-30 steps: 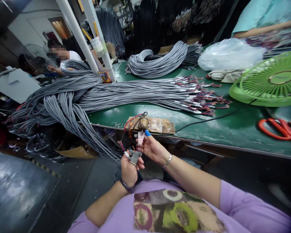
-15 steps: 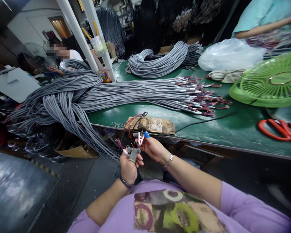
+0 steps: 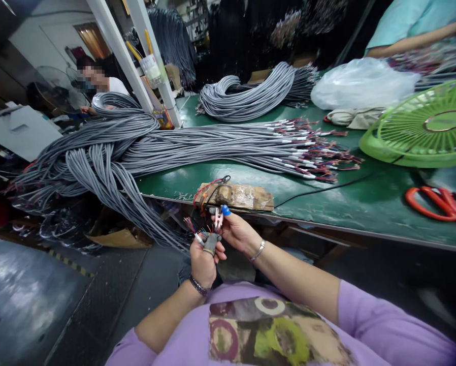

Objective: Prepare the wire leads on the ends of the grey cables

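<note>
- The person's left hand [image 3: 203,264] is closed around a white-sleeved cable end [image 3: 199,238], its fingers together, with thin coloured wires [image 3: 190,224] splaying out above them. A grey cover [image 3: 212,243] wraps the thumb.
- The right hand [image 3: 238,235] pinches a small pale-pink clip [image 3: 219,219] just beside those wires; a blue fingertip cover [image 3: 225,210] shows over it. From here I can't tell whether the clip bites on a wire.
- So the held end is out in front of the body, just below the near edge of the green workbench [image 3: 167,189], its wires already parted into a fan. I'd judge this one partway along; nothing visible shows it finished.
- Behind the hands, a worn wooden block [image 3: 253,197] with red and black leads lies at the bench edge.
- Beyond it stretches a long bundle of grey cables [image 3: 197,147], many with white sleeves and loose coloured ends. Which of them have been dealt with, I can't say.
- Farther off sits a thick coil of grey cable [image 3: 258,99]; orange-handled scissors [image 3: 430,203] lie well apart to the right, near a green plastic fan [image 3: 406,133].
</note>
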`<move>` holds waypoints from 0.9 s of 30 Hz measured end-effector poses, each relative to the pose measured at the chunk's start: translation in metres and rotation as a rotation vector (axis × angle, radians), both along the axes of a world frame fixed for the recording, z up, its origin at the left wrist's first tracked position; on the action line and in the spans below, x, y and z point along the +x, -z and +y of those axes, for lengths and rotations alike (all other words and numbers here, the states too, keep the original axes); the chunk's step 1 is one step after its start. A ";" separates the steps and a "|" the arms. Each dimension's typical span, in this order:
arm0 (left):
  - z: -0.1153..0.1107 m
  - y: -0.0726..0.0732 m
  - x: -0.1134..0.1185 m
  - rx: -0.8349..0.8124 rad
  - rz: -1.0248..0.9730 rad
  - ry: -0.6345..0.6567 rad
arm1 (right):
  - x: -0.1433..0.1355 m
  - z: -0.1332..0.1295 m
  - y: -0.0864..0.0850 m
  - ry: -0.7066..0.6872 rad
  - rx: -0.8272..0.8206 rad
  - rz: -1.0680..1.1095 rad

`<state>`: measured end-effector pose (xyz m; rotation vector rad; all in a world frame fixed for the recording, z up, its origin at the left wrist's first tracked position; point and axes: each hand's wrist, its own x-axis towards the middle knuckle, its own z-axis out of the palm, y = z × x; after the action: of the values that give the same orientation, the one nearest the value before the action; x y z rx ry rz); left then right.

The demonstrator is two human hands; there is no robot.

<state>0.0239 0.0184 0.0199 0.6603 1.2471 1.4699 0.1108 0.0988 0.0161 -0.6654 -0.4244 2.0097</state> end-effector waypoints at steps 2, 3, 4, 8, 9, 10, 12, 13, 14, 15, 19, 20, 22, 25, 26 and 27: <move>0.000 0.000 0.001 -0.001 0.008 0.003 | 0.000 -0.001 -0.001 0.014 -0.010 -0.003; 0.000 0.000 0.001 -0.001 0.011 0.002 | 0.000 -0.001 -0.002 0.019 -0.016 -0.006; 0.000 0.000 0.001 -0.001 0.013 0.001 | 0.000 -0.001 -0.002 0.022 -0.019 -0.009; -0.001 -0.002 0.001 0.001 0.015 0.009 | 0.000 -0.004 -0.003 -0.004 -0.019 -0.018; -0.002 -0.002 0.000 0.005 0.017 0.012 | 0.000 -0.005 -0.003 -0.017 -0.023 -0.017; -0.004 -0.003 0.000 0.009 0.022 0.014 | 0.001 -0.006 -0.003 -0.034 -0.030 -0.015; -0.008 -0.003 -0.002 0.021 0.037 0.019 | 0.005 -0.008 -0.003 -0.085 -0.036 -0.003; -0.010 -0.002 -0.003 0.026 0.045 0.023 | 0.008 -0.010 -0.003 -0.122 -0.027 0.003; -0.012 -0.001 -0.004 0.032 0.052 0.026 | 0.012 -0.011 -0.003 -0.169 -0.007 0.006; -0.013 0.000 -0.006 0.036 0.056 0.029 | 0.016 -0.013 -0.003 -0.226 0.022 0.003; -0.016 0.007 -0.010 0.041 0.102 0.060 | 0.030 -0.020 -0.007 -0.412 0.151 -0.098; -0.017 0.009 -0.011 0.045 0.127 0.069 | 0.032 -0.021 -0.008 -0.428 0.177 -0.144; -0.017 0.010 -0.011 0.052 0.176 0.084 | 0.034 -0.023 -0.011 -0.421 0.231 -0.255; -0.019 0.008 -0.011 0.033 0.231 0.135 | 0.034 -0.024 -0.013 -0.376 0.316 -0.392; -0.019 0.006 -0.011 0.021 0.246 0.172 | 0.034 -0.025 -0.013 -0.365 0.344 -0.415; -0.019 0.003 -0.011 0.012 0.261 0.213 | 0.034 -0.025 -0.013 -0.362 0.369 -0.425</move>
<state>0.0131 -0.0004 0.0164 0.9859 1.3203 1.2439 0.1443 0.0739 0.0294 -0.8218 -1.2110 2.0338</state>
